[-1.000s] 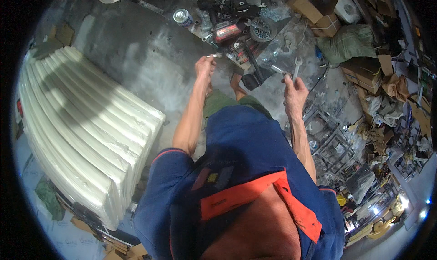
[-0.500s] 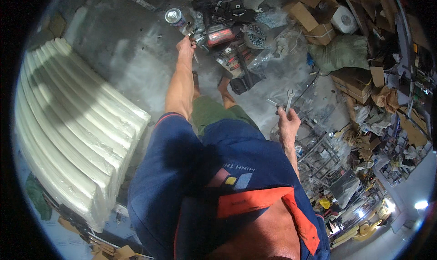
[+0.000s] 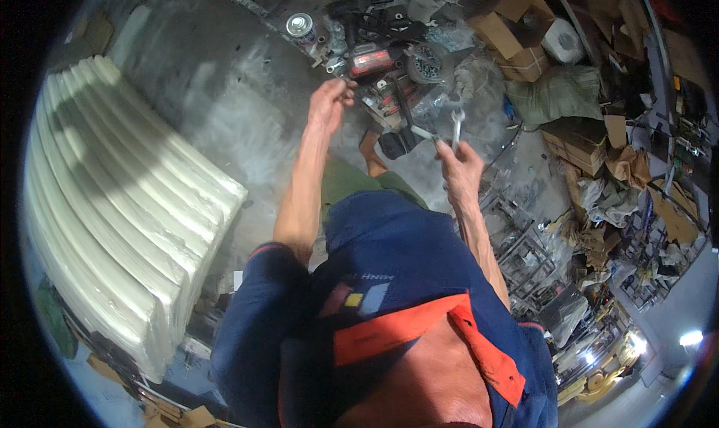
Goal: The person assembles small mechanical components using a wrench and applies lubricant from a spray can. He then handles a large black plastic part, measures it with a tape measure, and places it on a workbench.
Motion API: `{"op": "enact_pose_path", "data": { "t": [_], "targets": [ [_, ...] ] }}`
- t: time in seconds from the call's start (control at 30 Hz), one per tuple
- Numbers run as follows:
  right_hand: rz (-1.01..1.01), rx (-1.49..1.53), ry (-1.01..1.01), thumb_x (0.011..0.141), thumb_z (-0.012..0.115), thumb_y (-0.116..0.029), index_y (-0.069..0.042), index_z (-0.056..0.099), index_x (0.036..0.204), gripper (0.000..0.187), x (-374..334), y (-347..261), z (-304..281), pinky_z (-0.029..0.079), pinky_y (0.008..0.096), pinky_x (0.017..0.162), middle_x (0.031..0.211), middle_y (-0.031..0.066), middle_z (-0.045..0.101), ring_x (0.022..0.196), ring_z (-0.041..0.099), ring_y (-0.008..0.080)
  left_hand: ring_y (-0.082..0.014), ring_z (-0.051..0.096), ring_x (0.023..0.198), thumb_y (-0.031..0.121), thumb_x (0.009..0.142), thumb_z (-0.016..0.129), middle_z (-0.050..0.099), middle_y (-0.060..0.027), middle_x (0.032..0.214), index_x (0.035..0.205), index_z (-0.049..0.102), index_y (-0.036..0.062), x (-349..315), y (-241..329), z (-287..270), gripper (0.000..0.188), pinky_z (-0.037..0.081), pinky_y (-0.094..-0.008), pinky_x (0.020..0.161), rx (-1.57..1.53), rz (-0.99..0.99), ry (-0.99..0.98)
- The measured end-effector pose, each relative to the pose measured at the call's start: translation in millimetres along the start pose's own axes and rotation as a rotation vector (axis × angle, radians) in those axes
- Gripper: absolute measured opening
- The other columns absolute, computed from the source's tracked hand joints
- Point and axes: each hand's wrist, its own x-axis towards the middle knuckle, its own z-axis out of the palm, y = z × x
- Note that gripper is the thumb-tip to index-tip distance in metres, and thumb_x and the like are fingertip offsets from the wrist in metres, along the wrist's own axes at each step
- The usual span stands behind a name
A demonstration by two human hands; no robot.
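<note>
My right hand grips an open-ended wrench, its jaw pointing away from me. A short pale metal rod also juts to the left from the same fingers; its kind is unclear. My left hand is raised in front of me, fingers curled together, and whatever they may hold is too small to make out. Just beyond it on the floor lie a red and black tool case, a bowl of nuts and bolts and red-handled tools. A spray can stands to their left.
Long white wrapped panels are stacked on the left. Cardboard boxes, a green sack and a white roll sit at the far right. Metal frames and scrap crowd the right side.
My left hand has drawn back from the tools and shifted a little right. My right hand, with the wrench, has moved forward and left, so the hands are closer together.
</note>
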Motion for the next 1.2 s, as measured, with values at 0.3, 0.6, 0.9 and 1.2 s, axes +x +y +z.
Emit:
{"op": "enact_pose_path", "data": {
  "t": [0.3, 0.6, 0.9, 1.2],
  "targets": [
    [-0.149, 0.211, -0.172, 0.088, 0.079, -0.019, 0.0, 0.071, 0.09, 0.021, -7, -52, 90, 0.038, 0.0236, 0.057, 0.075, -0.0022, 0.064, 0.065, 0.051, 0.0045, -0.0177, 0.064, 0.085, 0.015, 0.098, 0.068, 0.069, -0.0094, 0.114, 0.132, 0.057, 0.0053, -125, 38, 58, 0.037, 0.052, -0.0326, 0.071, -0.161, -0.006, -0.196],
    [-0.206, 0.064, -0.215, 0.089, 0.078, -0.018, 0.001, 0.07, 0.09, 0.021, -42, -53, 132, 0.044, 0.0253, 0.061, 0.077, 0.0003, 0.066, 0.071, 0.055, 0.0052, -0.0117, 0.059, 0.07, 0.011, 0.098, 0.069, 0.066, -0.0045, 0.097, 0.132, 0.056, 0.0073, -151, 83, 32, 0.037, 0.041, -0.022, 0.051, -0.084, -0.036, -0.232],
    [-0.177, -0.027, -0.278, 0.091, 0.074, -0.021, 0.001, 0.073, 0.094, 0.023, -65, -68, 145, 0.048, 0.0287, 0.064, 0.078, 0.0021, 0.069, 0.071, 0.06, 0.0079, -0.0041, 0.049, 0.055, 0.014, 0.1, 0.067, 0.065, -0.0049, 0.084, 0.116, 0.06, 0.0085, -164, 112, 18, 0.019, 0.032, -0.0173, 0.043, 0.078, -0.013, -0.291],
    [-0.291, 0.033, -0.072, 0.099, 0.064, -0.017, 0.0, 0.071, 0.116, 0.025, -102, -65, 165, 0.046, 0.0259, 0.063, 0.083, 0.0015, 0.068, 0.072, 0.057, 0.007, -0.0024, 0.045, 0.054, 0.014, 0.098, 0.068, 0.061, -0.0019, 0.081, 0.109, 0.06, 0.0115, -175, 135, 5, 0.014, 0.031, -0.0164, 0.044, 0.089, 0.214, -0.124]
  ]
}}
